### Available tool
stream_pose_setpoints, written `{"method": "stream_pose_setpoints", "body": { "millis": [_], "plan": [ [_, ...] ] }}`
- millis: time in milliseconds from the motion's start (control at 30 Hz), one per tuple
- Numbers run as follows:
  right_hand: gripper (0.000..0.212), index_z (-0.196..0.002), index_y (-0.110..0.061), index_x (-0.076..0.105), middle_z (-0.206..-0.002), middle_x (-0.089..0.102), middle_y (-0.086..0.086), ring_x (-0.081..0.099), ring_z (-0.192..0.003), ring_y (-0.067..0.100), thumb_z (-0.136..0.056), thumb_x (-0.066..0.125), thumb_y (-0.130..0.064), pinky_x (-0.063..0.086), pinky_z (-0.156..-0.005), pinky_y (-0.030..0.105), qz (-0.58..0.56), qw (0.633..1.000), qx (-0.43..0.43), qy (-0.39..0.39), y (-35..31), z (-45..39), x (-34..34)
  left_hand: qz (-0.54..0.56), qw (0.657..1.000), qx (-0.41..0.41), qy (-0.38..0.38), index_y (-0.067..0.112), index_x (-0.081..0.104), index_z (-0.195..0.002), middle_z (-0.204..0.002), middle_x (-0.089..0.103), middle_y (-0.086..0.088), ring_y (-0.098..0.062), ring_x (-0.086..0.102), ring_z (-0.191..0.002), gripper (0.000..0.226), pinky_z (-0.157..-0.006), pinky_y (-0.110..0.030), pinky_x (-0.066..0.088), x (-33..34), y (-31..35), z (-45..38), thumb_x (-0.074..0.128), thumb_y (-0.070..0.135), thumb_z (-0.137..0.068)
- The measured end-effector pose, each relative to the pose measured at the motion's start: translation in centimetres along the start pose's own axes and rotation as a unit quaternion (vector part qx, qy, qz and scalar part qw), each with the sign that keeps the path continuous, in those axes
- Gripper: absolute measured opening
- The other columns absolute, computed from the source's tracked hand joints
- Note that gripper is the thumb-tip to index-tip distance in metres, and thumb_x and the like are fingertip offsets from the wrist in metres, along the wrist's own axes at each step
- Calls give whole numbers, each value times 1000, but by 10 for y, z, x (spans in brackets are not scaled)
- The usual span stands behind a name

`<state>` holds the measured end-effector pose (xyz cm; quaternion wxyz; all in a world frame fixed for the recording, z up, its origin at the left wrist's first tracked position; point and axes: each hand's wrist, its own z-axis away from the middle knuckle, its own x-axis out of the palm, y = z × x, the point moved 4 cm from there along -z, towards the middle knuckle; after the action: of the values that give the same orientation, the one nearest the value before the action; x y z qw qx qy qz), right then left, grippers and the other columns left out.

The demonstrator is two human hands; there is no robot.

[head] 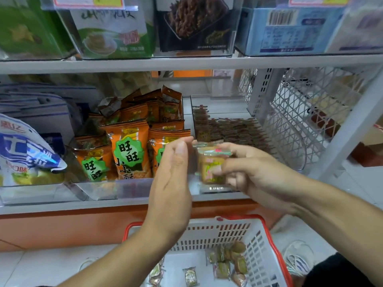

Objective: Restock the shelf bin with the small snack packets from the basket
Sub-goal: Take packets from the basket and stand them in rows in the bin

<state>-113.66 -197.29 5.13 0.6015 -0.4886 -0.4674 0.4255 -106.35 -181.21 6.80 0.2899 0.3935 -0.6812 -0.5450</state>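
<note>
My right hand (255, 170) pinches a small stack of clear-wrapped snack packets (210, 165) in front of the shelf. My left hand (172, 175) stands upright with straight fingers, its fingertips touching the top left edge of the stack. Behind the hands lies a clear shelf bin (298, 162) holding rows of the same small brown packets (232, 127). Below, a white basket with a red rim (267, 243) sits on the floor with several loose green-brown packets (230, 259) in it.
To the left of the bin stand orange snack bags (128, 148) and a blue-white bag (24, 154). A white wire rack (306, 112) stands at the right. An upper shelf (186, 63) carries clear bins of boxes. A shoe (298, 257) shows beside the basket.
</note>
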Motion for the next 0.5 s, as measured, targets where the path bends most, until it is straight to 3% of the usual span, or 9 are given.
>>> {"method": "stream_pose_setpoints", "body": {
  "millis": [33,67,133,167,233,333,500],
  "plan": [
    [50,-107,-18,72,-111,73,20,66,-106,48,-59,83,-14,53,-99,54,42,995,31,83,-16,-11,3,-14,1000,-6,-7,35,59,-126,-122,66,21,0,59,-122,52,-103,-27,47,3,0,1,29,64,-95],
    [51,-105,-21,70,-107,76,13,68,-105,43,-56,84,-20,53,-97,52,99,986,18,136,-22,-20,-12,-23,999,-16,-18,38,57,-127,-121,65,28,8,56,-121,51,-99,-17,44,6,-1,2,30,66,-94],
    [53,-108,-25,67,-100,77,-2,72,-97,21,-58,85,-25,55,-88,36,206,952,-7,227,-30,-38,-27,-49,997,-44,-39,44,51,-130,-116,57,47,28,47,-114,49,-88,2,36,12,-7,4,34,72,-94],
    [52,-111,-25,67,-100,77,-6,72,-96,14,-63,86,-25,55,-88,32,252,939,2,236,-24,-41,-32,-62,995,-65,-49,49,46,-133,-113,52,53,35,41,-110,50,-83,7,33,14,-10,5,35,75,-92],
    [52,-119,-24,66,-106,75,-9,70,-102,12,-71,85,-23,54,-93,32,270,938,28,216,-17,-59,-36,-72,990,-105,-66,54,34,-143,-126,44,51,33,37,-117,65,-87,3,29,19,-17,7,35,79,-83],
    [51,-126,-22,65,-115,72,-4,66,-109,17,-78,78,-13,52,-98,34,270,937,39,219,-8,-89,-32,-77,984,-146,-72,51,23,-155,-158,31,27,2,31,-144,85,-107,-21,24,22,-24,6,35,82,-77],
    [34,-121,-13,66,-119,68,4,62,-105,23,-92,51,-3,53,-94,35,332,908,53,251,0,-106,-27,-81,980,-167,-77,50,24,-155,-161,34,20,-4,33,-145,86,-110,-27,26,23,-30,5,37,82,-76]
  ]
}}
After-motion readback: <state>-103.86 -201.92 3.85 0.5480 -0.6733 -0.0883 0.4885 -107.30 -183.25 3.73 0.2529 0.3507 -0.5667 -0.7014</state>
